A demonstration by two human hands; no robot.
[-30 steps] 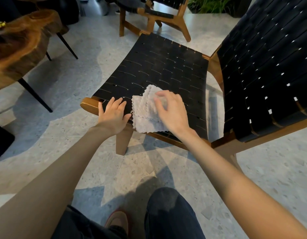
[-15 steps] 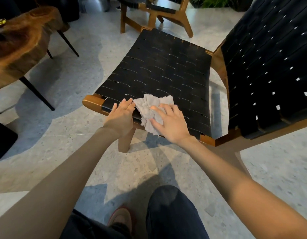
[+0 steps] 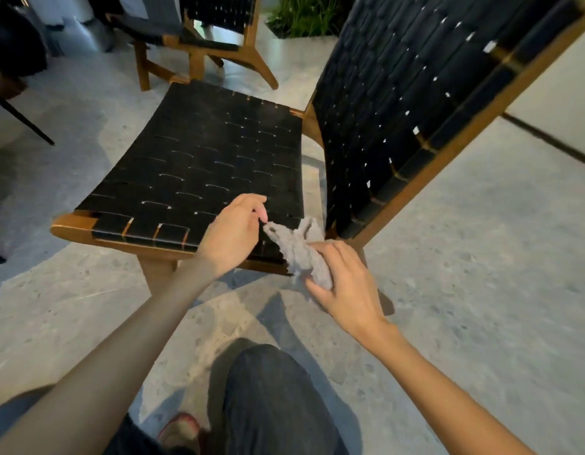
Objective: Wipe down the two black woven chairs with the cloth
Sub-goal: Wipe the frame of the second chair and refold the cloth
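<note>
Right hand (image 3: 345, 284) clutching bunched cloth (image 3: 299, 247)

Lounge — woven chairs (image 3: 202, 152), terrazzo floor (image 3: 481, 274), greenery (image 3: 301, 14)

Near chair (image 3: 202, 152) is standing on the floor: black woven seat, tall reclined woven back, brown wood frame. Second chair (image 3: 199, 31), same build, is sitting behind it, well apart and partly cropped. Grey cloth (image 3: 301, 251) is hanging bunched at the near seat's front right corner, with the right hand (image 3: 347, 284) gripping it and the left hand (image 3: 233, 234) pinching its upper tip.
</note>
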